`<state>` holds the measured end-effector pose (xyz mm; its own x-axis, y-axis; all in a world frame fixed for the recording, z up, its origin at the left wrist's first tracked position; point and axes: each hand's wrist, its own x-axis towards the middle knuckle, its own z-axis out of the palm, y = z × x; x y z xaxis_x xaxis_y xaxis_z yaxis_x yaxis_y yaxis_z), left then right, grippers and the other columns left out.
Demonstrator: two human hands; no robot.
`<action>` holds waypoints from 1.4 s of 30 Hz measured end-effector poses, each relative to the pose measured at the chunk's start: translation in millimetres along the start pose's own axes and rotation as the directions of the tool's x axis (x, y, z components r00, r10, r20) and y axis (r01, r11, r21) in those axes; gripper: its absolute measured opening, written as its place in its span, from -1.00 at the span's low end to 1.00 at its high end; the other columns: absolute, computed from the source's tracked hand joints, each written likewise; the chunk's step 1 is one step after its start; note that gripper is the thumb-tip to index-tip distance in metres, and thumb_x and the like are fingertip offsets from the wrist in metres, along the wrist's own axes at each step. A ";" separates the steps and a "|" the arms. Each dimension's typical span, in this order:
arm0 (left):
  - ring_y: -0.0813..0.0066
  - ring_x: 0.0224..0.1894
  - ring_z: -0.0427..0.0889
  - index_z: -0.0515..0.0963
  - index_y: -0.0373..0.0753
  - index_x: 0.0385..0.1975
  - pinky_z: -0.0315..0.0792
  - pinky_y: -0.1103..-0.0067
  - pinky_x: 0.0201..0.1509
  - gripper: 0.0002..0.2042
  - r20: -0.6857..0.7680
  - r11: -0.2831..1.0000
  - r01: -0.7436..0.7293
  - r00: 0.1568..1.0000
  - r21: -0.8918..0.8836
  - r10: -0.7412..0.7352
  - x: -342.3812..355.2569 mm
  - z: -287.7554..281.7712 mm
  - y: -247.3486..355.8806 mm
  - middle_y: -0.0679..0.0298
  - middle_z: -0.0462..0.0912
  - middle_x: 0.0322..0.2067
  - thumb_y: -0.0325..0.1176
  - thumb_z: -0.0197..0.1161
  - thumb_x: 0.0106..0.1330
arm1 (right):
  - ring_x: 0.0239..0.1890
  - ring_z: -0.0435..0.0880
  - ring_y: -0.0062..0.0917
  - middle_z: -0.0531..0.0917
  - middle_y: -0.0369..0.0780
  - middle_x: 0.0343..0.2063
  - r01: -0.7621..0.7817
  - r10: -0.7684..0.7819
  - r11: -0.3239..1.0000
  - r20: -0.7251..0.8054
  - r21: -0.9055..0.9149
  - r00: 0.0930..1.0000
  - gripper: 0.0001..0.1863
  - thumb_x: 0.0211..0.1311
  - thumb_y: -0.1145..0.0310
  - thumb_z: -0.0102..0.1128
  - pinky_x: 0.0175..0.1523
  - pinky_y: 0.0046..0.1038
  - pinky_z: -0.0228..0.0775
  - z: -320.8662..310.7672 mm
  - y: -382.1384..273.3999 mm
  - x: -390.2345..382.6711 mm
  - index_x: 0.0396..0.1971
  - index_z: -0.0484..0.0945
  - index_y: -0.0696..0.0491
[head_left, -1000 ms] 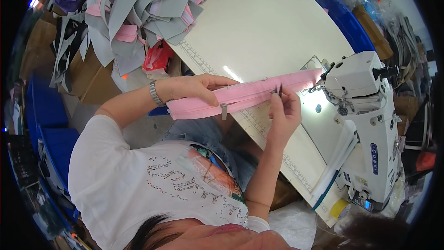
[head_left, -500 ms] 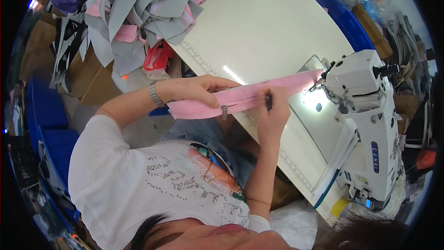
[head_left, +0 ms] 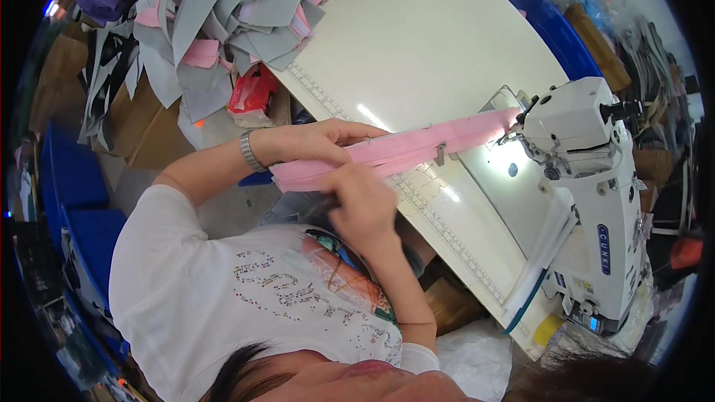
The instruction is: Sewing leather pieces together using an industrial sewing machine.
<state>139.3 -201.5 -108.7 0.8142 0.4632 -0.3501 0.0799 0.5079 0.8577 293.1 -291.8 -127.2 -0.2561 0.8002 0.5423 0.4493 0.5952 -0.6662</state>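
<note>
My left hand (head_left: 324, 141), a steel watch at its wrist, grips the left end of a long pink zipper strip (head_left: 402, 147). The strip's far end lies under the head (head_left: 562, 115) of the white sewing machine, by its lit plate. A metal zipper pull (head_left: 440, 152) hangs from the strip's lower side, near the middle. My right hand (head_left: 361, 201) is blurred just below the left part of the strip, closed around a small dark tool (head_left: 322, 207), whose shape is smeared.
Grey and pink cut pieces (head_left: 223, 7) are heaped at the upper left, beside a red package (head_left: 246, 93) and cardboard boxes (head_left: 149, 138). The white table (head_left: 417, 37) has a ruler edge and a blue trough (head_left: 555, 37) behind it. Yellow tape (head_left: 549, 330) sits by the machine's base.
My right hand has moved left and down with the dark tool. The zipper pull now sits farther right along the strip. My left hand has stayed about where it was.
</note>
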 end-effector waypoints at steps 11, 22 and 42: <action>0.56 0.21 0.37 0.16 -0.30 0.39 0.24 0.57 0.30 -0.25 0.042 0.989 -0.063 0.997 0.137 0.058 1.4 -10.5 -9.7 0.24 0.41 0.20 -0.48 0.21 0.10 | -0.44 0.67 -0.39 0.60 -0.22 -0.42 -0.092 0.143 0.962 0.187 -0.257 0.972 -0.68 -0.08 0.49 0.41 -0.36 -0.39 0.48 -19.5 8.1 4.9 -0.26 0.56 0.04; 0.55 0.12 0.46 0.39 -0.30 0.26 0.33 0.54 0.23 -0.38 -0.239 0.763 -0.228 0.862 0.605 0.447 -19.7 -2.7 34.8 0.22 0.55 0.11 -0.40 0.24 0.09 | -0.42 0.66 -0.43 0.61 -0.21 -0.37 -0.505 0.384 0.769 -0.348 -0.392 0.855 -0.72 0.17 0.41 0.31 -0.37 -0.44 0.47 -81.4 43.8 -18.9 -0.10 0.60 0.03; 0.23 0.31 0.30 0.52 -0.17 0.02 0.35 0.28 0.16 -0.70 0.187 -0.427 0.030 0.869 0.904 0.458 233.5 -60.0 66.4 0.15 0.38 0.23 -0.20 0.06 0.40 | -0.32 0.67 -0.50 0.68 -0.21 -0.33 -0.866 0.255 0.320 -0.846 -0.383 0.468 -0.74 0.15 0.50 0.30 -0.27 -0.52 0.48 -217.6 -2.5 -175.7 -0.12 0.66 0.10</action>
<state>300.1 -16.0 -156.1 0.8517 0.4991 0.1595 0.5103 -0.8592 -0.0361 523.2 -449.8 -109.3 0.7186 0.4647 0.5174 0.6938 -0.5308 -0.4868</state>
